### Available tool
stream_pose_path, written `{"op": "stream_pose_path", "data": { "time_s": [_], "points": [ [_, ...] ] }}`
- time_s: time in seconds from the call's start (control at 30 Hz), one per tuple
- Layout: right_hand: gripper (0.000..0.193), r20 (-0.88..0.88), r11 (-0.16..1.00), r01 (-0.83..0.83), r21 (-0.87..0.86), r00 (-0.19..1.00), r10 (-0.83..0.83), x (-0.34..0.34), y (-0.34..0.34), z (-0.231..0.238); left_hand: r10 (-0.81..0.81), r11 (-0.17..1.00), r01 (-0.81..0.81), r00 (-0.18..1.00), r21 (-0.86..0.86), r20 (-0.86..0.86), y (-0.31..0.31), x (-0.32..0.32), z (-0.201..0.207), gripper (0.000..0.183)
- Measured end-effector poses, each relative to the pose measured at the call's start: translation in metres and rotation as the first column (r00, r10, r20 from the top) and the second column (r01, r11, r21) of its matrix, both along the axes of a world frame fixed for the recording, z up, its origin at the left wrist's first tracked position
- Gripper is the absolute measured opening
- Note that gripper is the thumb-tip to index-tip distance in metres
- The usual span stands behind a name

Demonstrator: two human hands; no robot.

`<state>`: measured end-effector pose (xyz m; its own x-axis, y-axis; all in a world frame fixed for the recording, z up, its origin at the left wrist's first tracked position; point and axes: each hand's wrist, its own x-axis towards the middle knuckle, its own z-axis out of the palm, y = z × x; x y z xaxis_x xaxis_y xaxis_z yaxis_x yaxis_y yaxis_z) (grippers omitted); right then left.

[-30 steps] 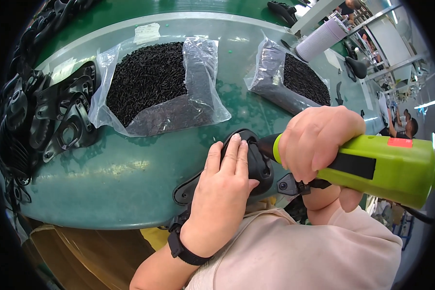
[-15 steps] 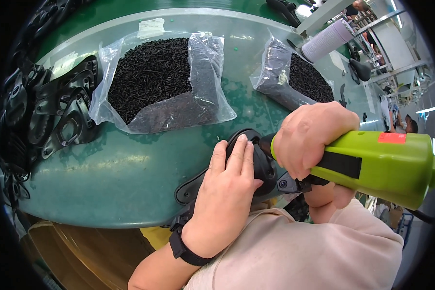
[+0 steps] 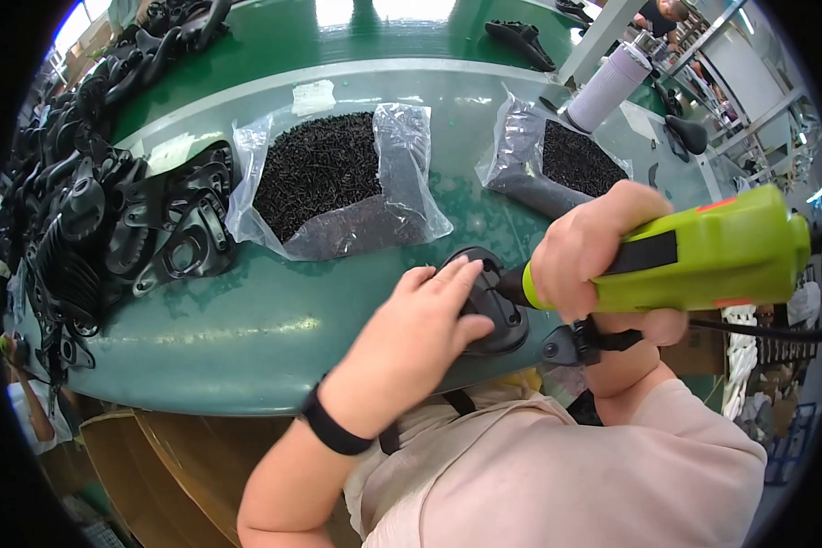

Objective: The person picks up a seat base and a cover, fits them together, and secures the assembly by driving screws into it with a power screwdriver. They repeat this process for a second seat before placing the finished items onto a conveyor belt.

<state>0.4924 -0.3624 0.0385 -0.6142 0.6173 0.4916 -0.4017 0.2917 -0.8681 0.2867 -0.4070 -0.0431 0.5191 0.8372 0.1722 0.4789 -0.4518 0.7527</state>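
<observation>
My right hand (image 3: 580, 260) wraps round a lime-green power screwdriver (image 3: 712, 256), held almost level. Its dark nose points left and meets a black oval plastic part (image 3: 498, 320) near the table's front edge. The exact contact of the tip is hard to make out. My left hand (image 3: 425, 320) holds that part from its left side, fingers over the upper side and thumb lower down, set apart from them. Part of the piece is hidden under this hand. A dark strap with a grey piece (image 3: 562, 347) shows at my right wrist.
Clear bags of small black screws lie beyond my hands, a large bag (image 3: 324, 183) and another bag (image 3: 580, 160) further right. Many black plastic parts (image 3: 82, 237) heap up at left. A lilac tumbler (image 3: 612, 87) stands at far right. A cable (image 3: 758, 331) trails from the screwdriver.
The view has shifted, showing more of the far table. The black part has turned beneath my left hand, whose thumb is now wider from the fingers. The screwdriver's rear end has tipped up.
</observation>
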Motion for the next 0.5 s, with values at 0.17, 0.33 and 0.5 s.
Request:
{"op": "stream_pose_path", "data": {
  "time_s": [0.17,0.33,0.5],
  "points": [
    [0.057,-0.115,0.999,-0.013,-0.039,0.993,0.008,0.012,-0.005,-0.003,0.381,0.901,-0.374,0.925,0.221,0.011,0.089,-0.044,0.005,0.01],
    [0.059,-0.066,0.999,0.023,-0.032,0.997,-0.025,0.008,-0.015,-0.008,0.364,0.921,-0.301,0.892,0.248,-0.268,0.14,-0.071,-0.031,0.018],
    [0.059,0.054,0.992,0.107,0.074,0.992,-0.111,0.014,-0.016,-0.011,0.399,0.915,-0.383,0.902,0.124,-0.166,0.145,-0.074,-0.03,0.016]
  ]
}}
